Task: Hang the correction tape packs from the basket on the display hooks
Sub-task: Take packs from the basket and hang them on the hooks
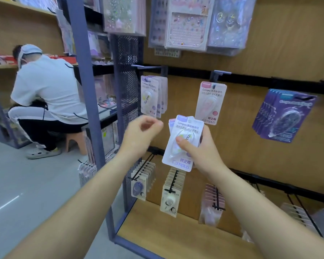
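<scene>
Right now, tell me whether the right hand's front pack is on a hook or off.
Off: the right hand grips the front pack below the hanging pink pack.

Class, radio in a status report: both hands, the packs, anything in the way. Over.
Left hand curled, empty. Right hand grips several packs, unhung. Hooks ahead part-filled, nothing between them and packs.

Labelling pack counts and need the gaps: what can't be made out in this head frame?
Head view only.
1. White carded correction tape packs in the right hand: count unclear, the front one covers the rest.
2. Left hand: motion-blurred; whether its grip holds anything is unclear.
3. Basket: outside the frame.
</scene>
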Tool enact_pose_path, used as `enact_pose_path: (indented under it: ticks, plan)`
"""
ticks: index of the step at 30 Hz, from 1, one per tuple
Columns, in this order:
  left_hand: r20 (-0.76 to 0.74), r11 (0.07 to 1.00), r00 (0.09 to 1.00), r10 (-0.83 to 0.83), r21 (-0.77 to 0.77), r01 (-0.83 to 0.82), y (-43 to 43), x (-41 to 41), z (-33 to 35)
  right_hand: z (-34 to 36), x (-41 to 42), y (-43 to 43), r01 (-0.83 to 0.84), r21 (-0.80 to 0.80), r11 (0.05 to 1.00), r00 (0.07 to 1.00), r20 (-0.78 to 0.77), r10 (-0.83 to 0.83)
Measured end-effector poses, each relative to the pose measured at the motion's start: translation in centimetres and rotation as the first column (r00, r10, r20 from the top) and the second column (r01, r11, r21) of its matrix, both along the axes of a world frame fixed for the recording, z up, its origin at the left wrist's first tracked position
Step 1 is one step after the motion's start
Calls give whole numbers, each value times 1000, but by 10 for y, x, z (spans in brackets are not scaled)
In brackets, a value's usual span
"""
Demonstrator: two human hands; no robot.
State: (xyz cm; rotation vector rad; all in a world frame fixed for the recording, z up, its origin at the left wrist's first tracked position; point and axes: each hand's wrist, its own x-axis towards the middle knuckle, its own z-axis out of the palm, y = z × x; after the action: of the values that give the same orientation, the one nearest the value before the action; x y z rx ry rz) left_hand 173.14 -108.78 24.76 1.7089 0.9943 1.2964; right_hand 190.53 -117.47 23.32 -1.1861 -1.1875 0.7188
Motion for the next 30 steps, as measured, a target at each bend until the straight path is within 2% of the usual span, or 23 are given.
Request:
enact_pose_path:
  ticks: [2,3,10,14,18,23,30]
  plan:
    - [-43,982,982,-185,-41,184,-23,2,-16,-3,-3,0,24,7,1000,999,-22,-23]
    - [-50,974,974,-222,-61,218,-29,3,-23,-3,-6,0,29,10,1000,999,-30,-28]
    - [204,935,955,-217,-236,264,-42,11,-20,12,-11,-17,0,-10,1000,997,-78,-1]
    - [265,925,949,-168,-289,245,-44,8,-14,10,-3,-20,75,-7,997,997,5,-75]
    - [313,935,946,-81,-304,181,-30,-7,-10,8,1,-22,116,-4,993,993,-7,-116]
    - [367,959,930,31,-272,76,4,-36,8,8,2,-19,137,-31,990,990,20,-137]
    - [399,973,915,54,-227,42,40,-55,28,8,-4,-10,121,-36,992,992,50,-119]
